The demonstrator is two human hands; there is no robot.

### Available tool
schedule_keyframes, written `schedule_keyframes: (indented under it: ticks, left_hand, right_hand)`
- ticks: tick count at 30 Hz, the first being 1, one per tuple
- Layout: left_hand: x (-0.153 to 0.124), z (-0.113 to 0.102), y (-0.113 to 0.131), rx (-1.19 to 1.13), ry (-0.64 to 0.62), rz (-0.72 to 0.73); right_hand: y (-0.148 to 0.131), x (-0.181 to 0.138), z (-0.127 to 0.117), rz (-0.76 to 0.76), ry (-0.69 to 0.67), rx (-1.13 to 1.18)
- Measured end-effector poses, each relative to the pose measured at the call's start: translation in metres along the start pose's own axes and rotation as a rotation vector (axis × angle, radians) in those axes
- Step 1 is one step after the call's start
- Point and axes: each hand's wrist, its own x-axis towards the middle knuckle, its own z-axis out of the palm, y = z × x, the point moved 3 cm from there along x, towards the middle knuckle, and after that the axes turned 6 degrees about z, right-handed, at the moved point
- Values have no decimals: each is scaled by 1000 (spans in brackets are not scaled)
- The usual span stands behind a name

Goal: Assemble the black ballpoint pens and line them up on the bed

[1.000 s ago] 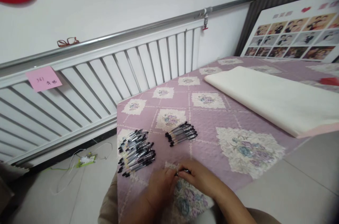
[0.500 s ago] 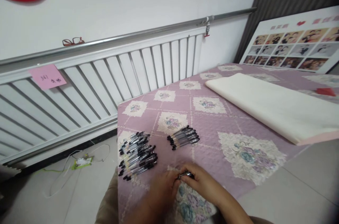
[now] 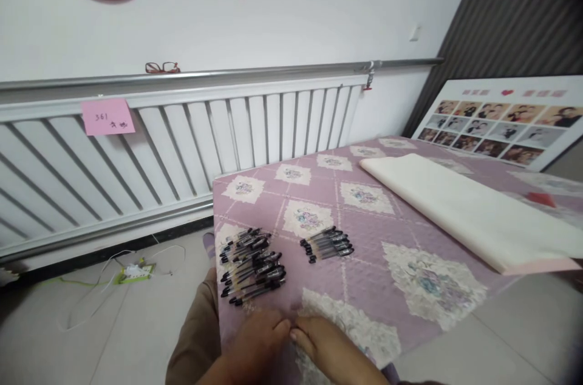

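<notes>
My left hand (image 3: 255,341) and my right hand (image 3: 324,347) rest at the near edge of a pink quilted cover (image 3: 364,288), fingertips pressed together. Both hands' fingers are curled; what they pinch is hidden. Just beyond my left hand lies a large pile of black-capped pens (image 3: 252,266). A smaller, tidier group of pens (image 3: 328,243) lies to its right, farther from both hands.
A folded cream sheet (image 3: 464,209) lies across the cover at right, with a small red object (image 3: 541,198) beyond it. A white radiator (image 3: 182,142) with a pink note (image 3: 108,116) and red glasses (image 3: 163,67) lines the wall. A photo board (image 3: 496,130) leans at right. A power strip (image 3: 132,272) lies on the floor.
The view has tilted up and shifted, so my hands now sit lower in the picture. The dark pen part seen between my fingers earlier no longer shows. The pen piles have not moved.
</notes>
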Motion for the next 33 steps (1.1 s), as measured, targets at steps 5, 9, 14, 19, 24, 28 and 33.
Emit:
schedule_keyframes:
  ticks: [5, 9, 14, 19, 24, 28, 33]
  left_hand:
    - [-1, -3, -8, -25, -88, -20]
    - [3, -13, -9, -75, -114, -5]
    - [2, -24, -12, -82, -105, 34]
    - [-3, -24, -16, -56, -85, -7]
    - [-10, -26, -20, -93, -48, -214]
    - [-13, -28, -20, -116, -42, -297]
    - [-12, -24, -23, -105, -38, -323]
  right_hand:
    - [-7, 12, 3, -80, -6, -87]
    - [-4, 14, 7, -96, 3, -37]
    - [1, 13, 8, -116, 44, 79]
    - [1, 11, -2, -119, 56, 121]
    - [18, 8, -16, 30, 185, -8]
    - [30, 16, -13, 244, 346, -90]
    - [19, 34, -6, 174, 561, -31]
